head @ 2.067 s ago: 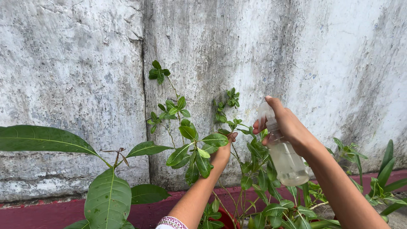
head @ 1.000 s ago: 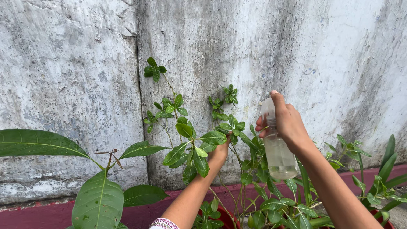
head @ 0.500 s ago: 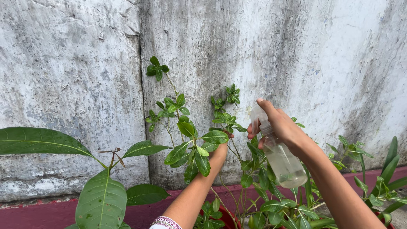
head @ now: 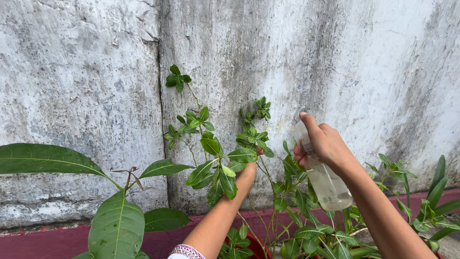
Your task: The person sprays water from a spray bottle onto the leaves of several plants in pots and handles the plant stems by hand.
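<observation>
My right hand [head: 323,144] grips the neck of a clear plastic spray bottle [head: 328,184] with pale liquid in its lower part, forefinger on top of the nozzle, which points left at the plant. My left hand [head: 247,171] reaches up among the thin stems of a small-leaved green plant [head: 211,148] and holds a leafy stem close to the wall. Most of its fingers are hidden behind leaves.
A rough, stained white wall [head: 96,72] with a vertical crack stands right behind the plants, with a dark red ledge [head: 48,242] at its foot. Large broad leaves [head: 117,223] spread at lower left. Narrow-leaved plants [head: 431,201] grow at lower right.
The spray bottle and my right hand shifted slightly right and up from half a second ago. My left hand stays on the stem, whose leaves have moved a little.
</observation>
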